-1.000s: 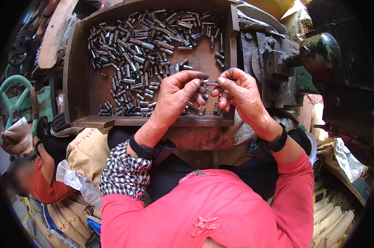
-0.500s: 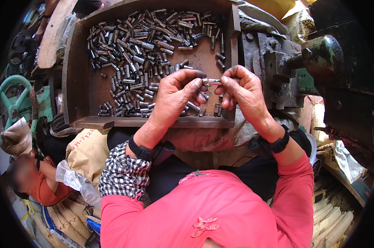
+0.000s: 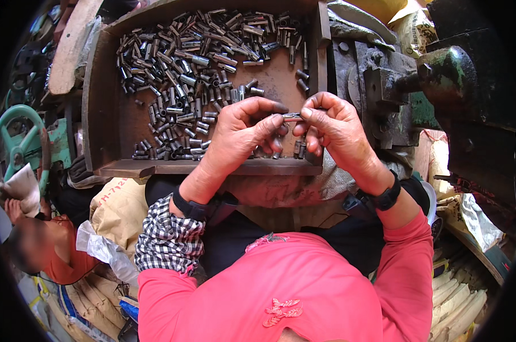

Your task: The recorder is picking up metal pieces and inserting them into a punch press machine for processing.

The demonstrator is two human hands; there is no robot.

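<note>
Between my two hands, over the front right part of a wooden tray (image 3: pixel 212 167), is a slim shiny metal tube (image 3: pixel 292 117). My left hand (image 3: pixel 247 126) pinches its left end between thumb and forefinger. The other end sits in the thumb and forefinger of my right hand (image 3: pixel 339 128). Fingertips cover both ends, and the curled lower fingers hide whether they hold anything more. Many loose metal tubes (image 3: pixel 184 80), short and long, lie heaped in the tray behind and left of my hands. A few short tubes (image 3: pixel 300 149) stand or lie below my right fingers.
A dark, greasy machine (image 3: pixel 394 97) stands right of the tray. At the left are a green handwheel (image 3: pixel 18 142) and a wooden board (image 3: pixel 72 48). Another person (image 3: pixel 58 245) in orange sits at lower left, by a paper sack (image 3: pixel 121 208). Stacked sacks (image 3: pixel 454 305) lie at lower right.
My hands have shifted slightly around the tube, and less of it shows between my fingers. The view has moved a little. At left, the other person's hand has come up to a pale sheet.
</note>
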